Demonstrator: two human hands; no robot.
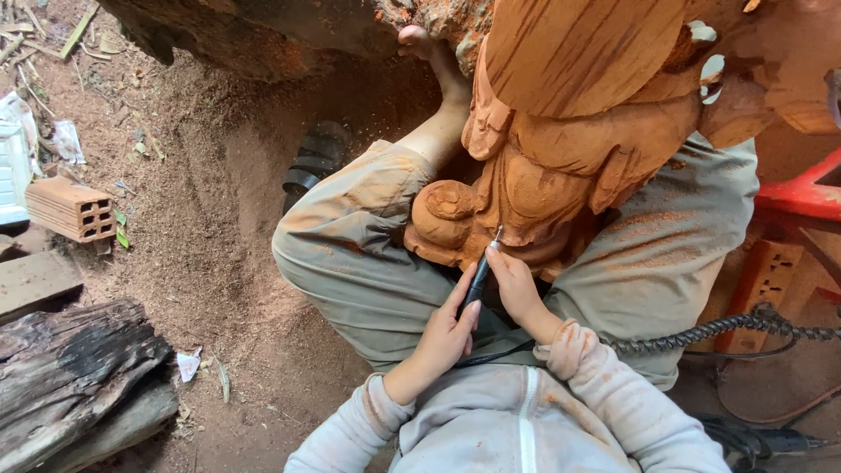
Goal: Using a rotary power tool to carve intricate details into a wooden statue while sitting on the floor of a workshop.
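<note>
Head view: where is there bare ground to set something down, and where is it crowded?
Free: the sawdust-covered dirt between the hollow brick, the charred log and the bent knee. Crowded: the lap under the carving, where both hands grip the rotary tool.

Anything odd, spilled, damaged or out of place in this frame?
Nothing looks broken. Reddish sawdust coats the ground, the trousers and both sleeves. A perforated clay brick lies on its side by scattered scraps, left. Both hands, left hand and right hand, steady the rotary tool on the wooden carving.
</note>
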